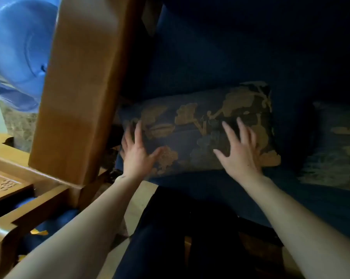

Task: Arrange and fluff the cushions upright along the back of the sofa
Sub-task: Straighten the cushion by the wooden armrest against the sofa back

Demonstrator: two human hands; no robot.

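Observation:
A dark blue cushion with a gold cloud pattern (198, 125) leans against the navy back of the sofa (220, 57), resting on the seat at the sofa's left end. My left hand (137, 150) lies flat on the cushion's lower left part, fingers spread. On the lower right part my right hand (238, 150) presses flat too, fingers apart. Neither hand grips the fabric. A second cushion of the same pattern (335, 150) sits to the right, cut off by the frame edge.
The sofa's broad wooden armrest (77, 87) rises just left of the cushion. A carved wooden side table (15, 190) stands lower left. A large blue water bottle (19, 47) is at the upper left. My dark-trousered legs (180, 234) stand against the seat's front edge.

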